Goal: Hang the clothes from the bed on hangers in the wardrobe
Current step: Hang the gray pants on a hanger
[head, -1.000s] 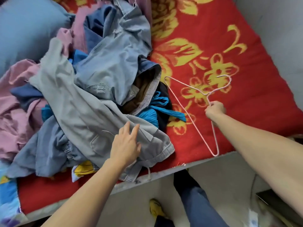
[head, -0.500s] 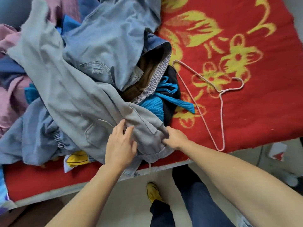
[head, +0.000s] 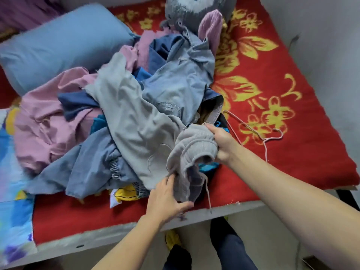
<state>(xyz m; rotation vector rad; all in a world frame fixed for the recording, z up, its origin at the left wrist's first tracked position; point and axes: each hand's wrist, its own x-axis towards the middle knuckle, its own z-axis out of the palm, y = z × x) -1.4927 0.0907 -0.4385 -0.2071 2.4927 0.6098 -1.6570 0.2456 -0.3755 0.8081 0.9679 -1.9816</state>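
A heap of clothes (head: 120,117) lies on the red flowered bed (head: 292,114). On top stretches a pair of grey drawstring trousers (head: 136,121). My right hand (head: 222,143) grips the ribbed waistband, lifted and bunched off the pile. My left hand (head: 165,197) holds the lower side of the same waistband, thumb under the cloth. A pink wire hanger (head: 263,141) lies flat on the bed just right of my right hand, partly hidden behind it. A light blue denim shirt (head: 181,80) and pink garments (head: 48,121) lie underneath.
A blue pillow (head: 64,43) sits at the back left and a grey plush toy (head: 196,10) at the back. A patterned blue sheet (head: 13,172) covers the left edge. A grey wall (head: 321,45) borders the bed on the right. My legs stand below the bed's front edge (head: 116,228).
My right hand let go of the hanger, which now lies on the bed, and moved left onto the trousers. Both hands now grip the grey waistband and have lifted it.
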